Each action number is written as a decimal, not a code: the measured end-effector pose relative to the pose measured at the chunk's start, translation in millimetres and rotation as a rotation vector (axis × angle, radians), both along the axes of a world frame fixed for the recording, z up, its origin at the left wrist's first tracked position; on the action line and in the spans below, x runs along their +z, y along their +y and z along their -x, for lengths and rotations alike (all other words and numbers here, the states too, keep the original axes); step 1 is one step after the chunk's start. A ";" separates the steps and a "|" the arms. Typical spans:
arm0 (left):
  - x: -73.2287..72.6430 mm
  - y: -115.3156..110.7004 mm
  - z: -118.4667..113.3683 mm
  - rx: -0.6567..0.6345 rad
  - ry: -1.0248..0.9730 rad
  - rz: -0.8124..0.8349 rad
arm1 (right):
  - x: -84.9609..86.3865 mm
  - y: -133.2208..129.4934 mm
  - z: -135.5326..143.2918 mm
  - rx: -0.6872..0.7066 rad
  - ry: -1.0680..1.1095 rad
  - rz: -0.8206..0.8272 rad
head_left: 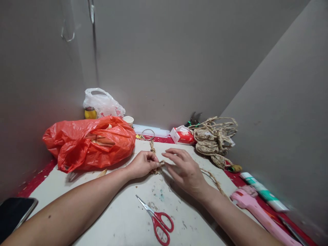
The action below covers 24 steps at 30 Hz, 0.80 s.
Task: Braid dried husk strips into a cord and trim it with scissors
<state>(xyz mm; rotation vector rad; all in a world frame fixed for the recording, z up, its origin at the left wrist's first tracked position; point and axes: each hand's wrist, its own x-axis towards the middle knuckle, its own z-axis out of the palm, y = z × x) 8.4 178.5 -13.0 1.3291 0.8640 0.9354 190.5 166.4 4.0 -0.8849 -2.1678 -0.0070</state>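
Note:
My left hand (145, 164) is closed, thumb and fingertips pinching a braided straw cord (161, 163) over the white board. A knotted part of it (152, 146) lies above the fingers, near a metal ring (148, 134). To the right, my right hand (183, 169) has its fingers stretched apart close to the cord; whether a fingertip touches it I cannot tell. A length of similar cord (212, 177) runs out from behind the right wrist. Red-handled scissors (156, 218) lie partly spread on the board below both hands.
A red plastic bag (89, 143) bulges at left, with a phone (16, 215) nearer me. At the back right sit a coiled straw-cord bundle (215, 138) and a tissue pack (183, 135). A pink glue gun (258, 208) lies along the right edge. Grey walls enclose the table.

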 end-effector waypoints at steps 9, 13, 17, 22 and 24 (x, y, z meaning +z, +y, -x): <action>-4.0 0.7 -0.7 0.024 -0.007 0.047 | -16.1 15.3 -11.7 0.093 -0.255 -0.106; -9.8 3.3 0.9 -0.025 0.037 0.043 | -22.6 25.4 -14.4 0.173 -0.245 -0.143; -17.1 5.6 2.9 -0.051 0.126 -0.032 | -19.8 20.0 -7.4 0.156 -0.182 0.103; -13.4 -3.8 0.0 0.010 0.409 -0.454 | -10.7 1.4 4.2 0.019 0.058 0.825; -9.5 -8.0 -0.1 0.036 0.506 -0.616 | -7.7 -1.0 7.0 0.013 0.287 1.179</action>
